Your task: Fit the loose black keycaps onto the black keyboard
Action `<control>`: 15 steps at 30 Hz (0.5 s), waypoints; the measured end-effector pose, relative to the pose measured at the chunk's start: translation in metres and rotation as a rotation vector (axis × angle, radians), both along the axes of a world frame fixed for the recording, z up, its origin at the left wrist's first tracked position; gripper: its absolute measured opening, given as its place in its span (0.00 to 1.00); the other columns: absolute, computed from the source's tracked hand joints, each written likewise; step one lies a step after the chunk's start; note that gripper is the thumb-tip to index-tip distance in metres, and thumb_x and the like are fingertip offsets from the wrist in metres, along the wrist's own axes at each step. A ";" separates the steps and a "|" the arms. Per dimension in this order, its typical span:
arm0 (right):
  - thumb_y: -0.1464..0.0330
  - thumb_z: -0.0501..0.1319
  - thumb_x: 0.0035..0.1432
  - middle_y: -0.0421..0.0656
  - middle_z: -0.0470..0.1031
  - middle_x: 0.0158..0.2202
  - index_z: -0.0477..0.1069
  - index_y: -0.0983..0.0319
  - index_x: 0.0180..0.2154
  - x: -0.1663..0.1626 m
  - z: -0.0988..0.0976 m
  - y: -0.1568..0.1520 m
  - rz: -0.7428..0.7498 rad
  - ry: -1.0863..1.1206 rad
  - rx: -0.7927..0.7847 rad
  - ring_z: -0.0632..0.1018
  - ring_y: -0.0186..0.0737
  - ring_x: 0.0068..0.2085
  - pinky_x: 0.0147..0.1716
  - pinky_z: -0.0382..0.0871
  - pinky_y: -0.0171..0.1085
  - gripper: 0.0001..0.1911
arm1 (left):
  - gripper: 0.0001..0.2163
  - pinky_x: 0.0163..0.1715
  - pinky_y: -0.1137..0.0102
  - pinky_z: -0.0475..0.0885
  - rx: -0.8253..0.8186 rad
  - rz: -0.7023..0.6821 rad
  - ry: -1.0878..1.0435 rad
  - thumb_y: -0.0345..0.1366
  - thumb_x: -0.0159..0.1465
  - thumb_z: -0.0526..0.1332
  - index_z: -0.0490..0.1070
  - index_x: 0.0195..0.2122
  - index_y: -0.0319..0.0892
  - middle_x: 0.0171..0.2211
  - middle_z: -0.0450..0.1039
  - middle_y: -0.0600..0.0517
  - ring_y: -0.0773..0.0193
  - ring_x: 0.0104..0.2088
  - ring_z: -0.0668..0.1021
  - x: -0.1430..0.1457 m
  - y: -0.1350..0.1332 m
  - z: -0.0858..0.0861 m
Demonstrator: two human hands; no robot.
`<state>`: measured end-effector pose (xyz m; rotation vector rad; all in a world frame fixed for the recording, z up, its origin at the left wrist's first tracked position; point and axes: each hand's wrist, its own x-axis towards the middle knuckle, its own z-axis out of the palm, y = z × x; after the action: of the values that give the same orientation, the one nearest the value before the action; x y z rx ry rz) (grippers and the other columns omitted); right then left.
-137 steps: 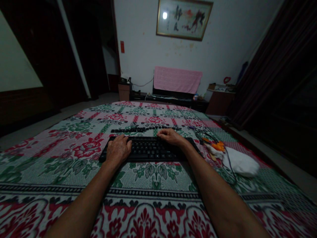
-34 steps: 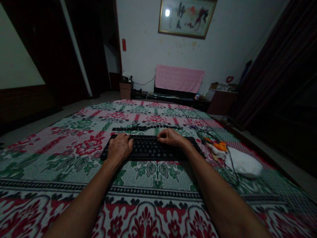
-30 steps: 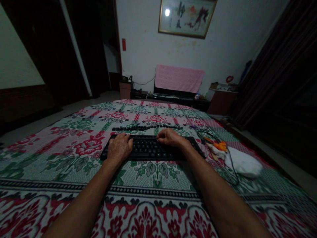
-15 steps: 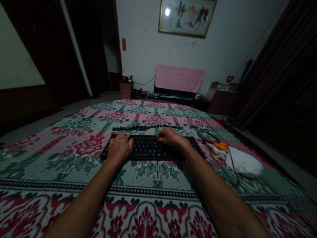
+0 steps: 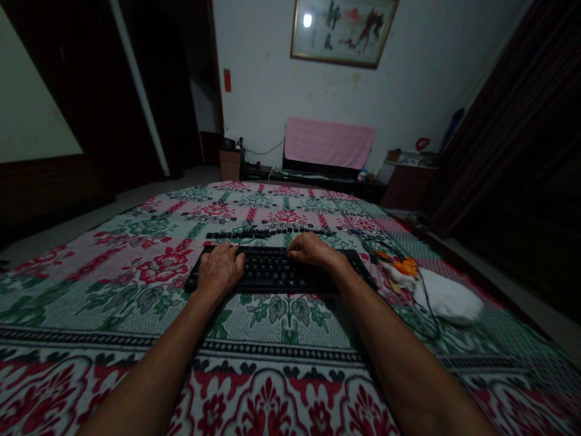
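A black keyboard point(image 5: 267, 275) lies flat on the patterned bedspread point(image 5: 290, 312). My left hand point(image 5: 220, 270) rests over its left part, palm down, with the fingers stretched toward the far edge and the thumb apart. At the far edge, right of the middle, my right hand point(image 5: 313, 249) is bent down with thumb and fingertips pinched together over the upper keys. Whatever is between those fingertips is too small and dark to make out. Just behind the keyboard, several loose black keycaps point(image 5: 245, 234) form a long row on the cloth.
To the right lie a dark cable point(image 5: 429, 309), an orange item point(image 5: 405, 266) and a white cloth-like bundle point(image 5: 449, 297). Beyond the bed, a pink towel point(image 5: 329, 142) covers a screen-like object on a low stand. A dark curtain point(image 5: 494, 115) hangs at the right.
My right hand's fingertips have shifted very slightly at the keyboard's far edge. My left hand, the keyboard and the row of keycaps look the same.
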<state>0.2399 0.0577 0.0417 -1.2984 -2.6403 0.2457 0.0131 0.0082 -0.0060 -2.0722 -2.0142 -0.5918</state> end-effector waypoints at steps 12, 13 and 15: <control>0.72 0.56 0.47 0.41 0.76 0.27 0.77 0.64 0.30 -0.008 0.000 -0.003 -0.079 -0.086 0.025 0.72 0.33 0.28 0.26 0.57 0.28 0.11 | 0.18 0.46 0.63 0.61 -0.008 -0.005 -0.015 0.42 0.60 0.46 0.69 0.43 0.41 0.48 0.68 0.46 0.57 0.51 0.67 0.000 0.000 -0.001; 0.72 0.56 0.47 0.41 0.76 0.27 0.77 0.64 0.30 -0.008 0.001 -0.004 -0.080 -0.093 0.025 0.72 0.33 0.28 0.26 0.58 0.28 0.10 | 0.18 0.46 0.63 0.61 -0.008 -0.006 -0.018 0.42 0.60 0.46 0.70 0.43 0.41 0.48 0.68 0.46 0.57 0.50 0.67 0.000 0.000 -0.001; 0.72 0.56 0.48 0.41 0.76 0.27 0.76 0.64 0.31 -0.006 0.001 -0.004 -0.070 -0.079 0.012 0.73 0.33 0.29 0.27 0.58 0.28 0.11 | 0.18 0.46 0.63 0.62 -0.008 -0.005 -0.019 0.41 0.60 0.46 0.70 0.43 0.41 0.48 0.68 0.46 0.57 0.50 0.67 0.000 0.000 -0.001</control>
<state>0.2337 0.0535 0.0432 -1.4218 -2.6501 0.1716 0.0131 0.0086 -0.0065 -2.0838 -2.0257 -0.6072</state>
